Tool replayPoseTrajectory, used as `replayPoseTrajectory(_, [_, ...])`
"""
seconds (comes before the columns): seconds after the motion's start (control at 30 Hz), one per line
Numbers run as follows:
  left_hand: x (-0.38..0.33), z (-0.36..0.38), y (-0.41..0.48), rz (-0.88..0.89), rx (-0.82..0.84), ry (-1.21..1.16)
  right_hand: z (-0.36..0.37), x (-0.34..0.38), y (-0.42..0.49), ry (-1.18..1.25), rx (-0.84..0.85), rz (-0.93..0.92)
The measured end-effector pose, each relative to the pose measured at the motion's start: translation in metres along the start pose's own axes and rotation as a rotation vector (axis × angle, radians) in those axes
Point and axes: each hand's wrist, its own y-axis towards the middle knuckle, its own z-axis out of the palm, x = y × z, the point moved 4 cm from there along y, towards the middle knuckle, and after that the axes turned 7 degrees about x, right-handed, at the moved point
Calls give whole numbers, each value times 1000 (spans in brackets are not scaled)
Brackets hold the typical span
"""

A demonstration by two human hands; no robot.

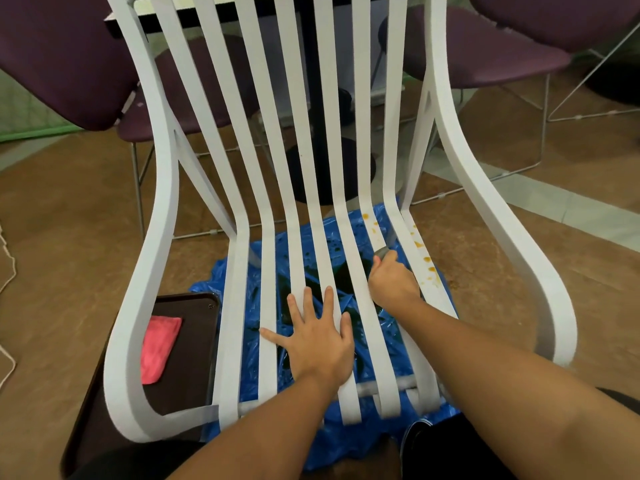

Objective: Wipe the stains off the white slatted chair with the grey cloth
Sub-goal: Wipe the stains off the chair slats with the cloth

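While the head view is looking down on the chair, the seat is facing the person and the back is rising away toward the top of the frame. Slats are running lengthwise from the front edge near the person, across the seat and up the back; that is the chair's long axis.

Left hand is lying flat with fingers spread, pressing on the middle seat slats and grasping nothing.

Right hand is clenching the cloth on the slats at the right of the seat. Only a small grey tip is poking out of the fist, pointing toward the chair back. The rest is bunched inside the hand, so its long axis cannot be told.

Orange stains are showing on the rightmost slats: some just beyond the fist near the seat bend, more beside it on the outer slat. Middle and left slats are looking clean. Judging from this, wiping is under way but far from finished; both spotted slats are waiting.

Blue sheet is lying on the floor under the seat. Left of it, a dark tray is carrying a pink cloth. Purple chairs and a table are standing behind.
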Motion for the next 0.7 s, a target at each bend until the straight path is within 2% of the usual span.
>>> replayPoseTrajectory(0.23, [0,1,0,-5,-3,7,5,-13,-20,-50,-34,14])
replayPoseTrajectory(0.7, [1,5,5,5,-3,-3,3,18,44,-92,44,-27])
